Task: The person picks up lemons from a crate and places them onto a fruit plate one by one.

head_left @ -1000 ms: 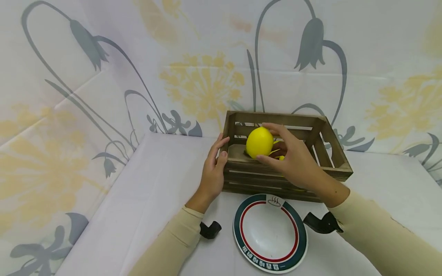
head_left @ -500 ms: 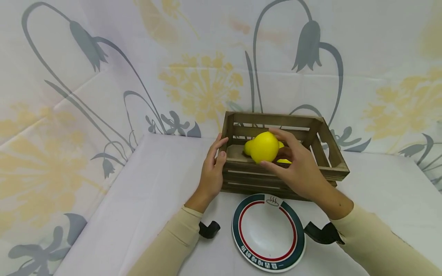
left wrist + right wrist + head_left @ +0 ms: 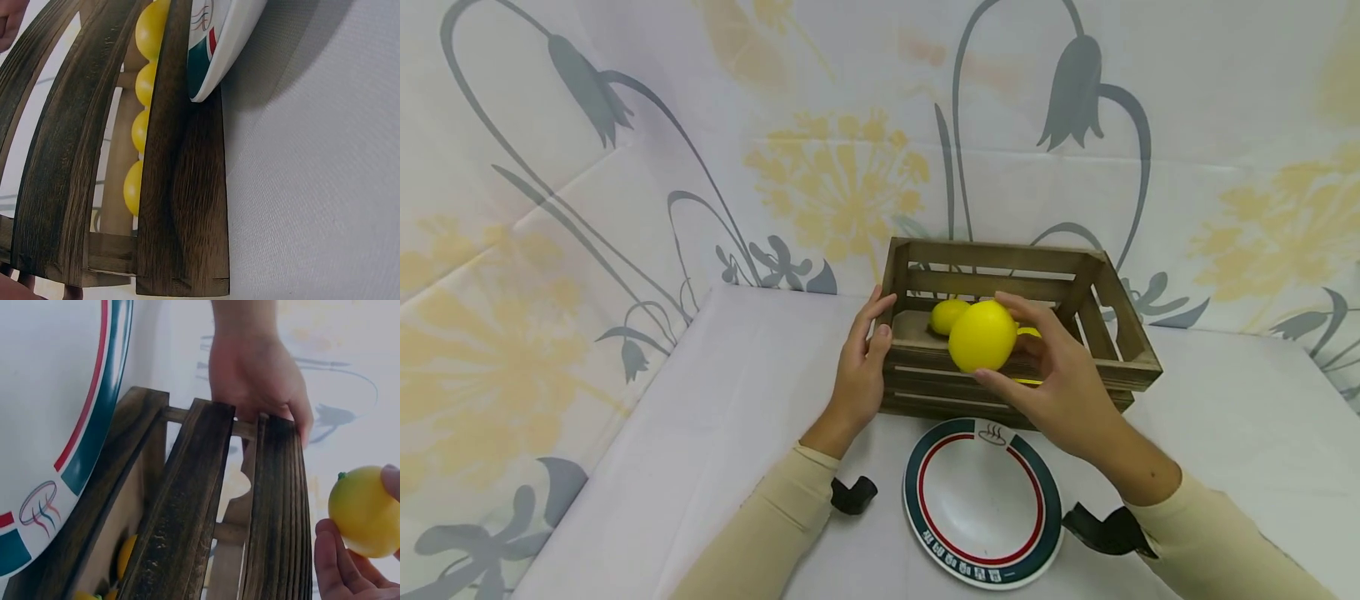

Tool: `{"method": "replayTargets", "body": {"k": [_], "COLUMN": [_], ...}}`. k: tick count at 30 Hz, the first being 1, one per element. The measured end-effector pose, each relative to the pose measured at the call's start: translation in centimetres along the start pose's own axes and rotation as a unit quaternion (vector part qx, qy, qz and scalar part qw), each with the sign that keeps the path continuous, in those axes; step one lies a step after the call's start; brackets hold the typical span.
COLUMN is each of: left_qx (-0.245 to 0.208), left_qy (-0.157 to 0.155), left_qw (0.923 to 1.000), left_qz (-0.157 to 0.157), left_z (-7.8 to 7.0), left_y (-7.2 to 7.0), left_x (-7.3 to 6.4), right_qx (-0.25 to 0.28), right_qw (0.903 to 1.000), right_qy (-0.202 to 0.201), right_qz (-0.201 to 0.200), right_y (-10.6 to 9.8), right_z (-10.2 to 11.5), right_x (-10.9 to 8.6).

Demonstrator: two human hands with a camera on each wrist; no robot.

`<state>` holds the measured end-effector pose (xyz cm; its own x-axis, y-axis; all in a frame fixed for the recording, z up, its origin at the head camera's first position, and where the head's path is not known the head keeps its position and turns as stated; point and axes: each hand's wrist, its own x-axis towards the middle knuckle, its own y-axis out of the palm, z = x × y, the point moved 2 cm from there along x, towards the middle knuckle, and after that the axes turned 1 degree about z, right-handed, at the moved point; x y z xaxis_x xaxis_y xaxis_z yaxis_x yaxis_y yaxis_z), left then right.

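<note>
My right hand (image 3: 1063, 379) pinches a yellow lemon (image 3: 982, 336) between thumb and fingers, over the front rim of the slatted wooden crate (image 3: 1000, 257). In the right wrist view the held lemon (image 3: 365, 511) shows a small green stem end. Flat against the crate's left end rests my left hand (image 3: 859, 371), fingers mostly straight and thumb by the front corner. Behind the held lemon, another lemon (image 3: 948, 317) lies inside the crate. Through the slats in the left wrist view, several lemons (image 3: 145, 82) appear in a row.
Just in front of the crate is a round white plate (image 3: 981, 500) with a green and red rim. A white cloth (image 3: 737, 400) covers the table. Behind the crate hangs a flower-patterned backdrop (image 3: 842, 192). Black straps (image 3: 1105, 529) stick out at both wrists.
My right hand has drawn the lemon toward the crate's front and slightly right, uncovering the lemon behind it. My left hand stays against the crate's left end.
</note>
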<state>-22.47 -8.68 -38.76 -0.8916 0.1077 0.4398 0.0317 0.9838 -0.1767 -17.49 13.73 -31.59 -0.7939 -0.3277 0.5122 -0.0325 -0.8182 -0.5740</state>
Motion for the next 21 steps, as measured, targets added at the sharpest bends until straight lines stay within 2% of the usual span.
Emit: {"method": "replayTargets", "body": {"k": [10, 21], "left_qx": [0.003, 0.003], "left_qy": [0.002, -0.002], "left_qw": [1.0000, 1.0000], "left_qz": [0.002, 0.002], "left_z": [0.0, 0.1], "left_y": [0.0, 0.1], "left_x": [0.1, 0.0], "right_qx": [0.020, 0.054], "right_qw": [0.9997, 0.9982], "right_qy": [-0.004, 0.021], "right_qz": [-0.012, -0.016], "right_y": [0.1, 0.7], "right_z": [0.3, 0.2], "right_x": [-1.3, -3.4]}}
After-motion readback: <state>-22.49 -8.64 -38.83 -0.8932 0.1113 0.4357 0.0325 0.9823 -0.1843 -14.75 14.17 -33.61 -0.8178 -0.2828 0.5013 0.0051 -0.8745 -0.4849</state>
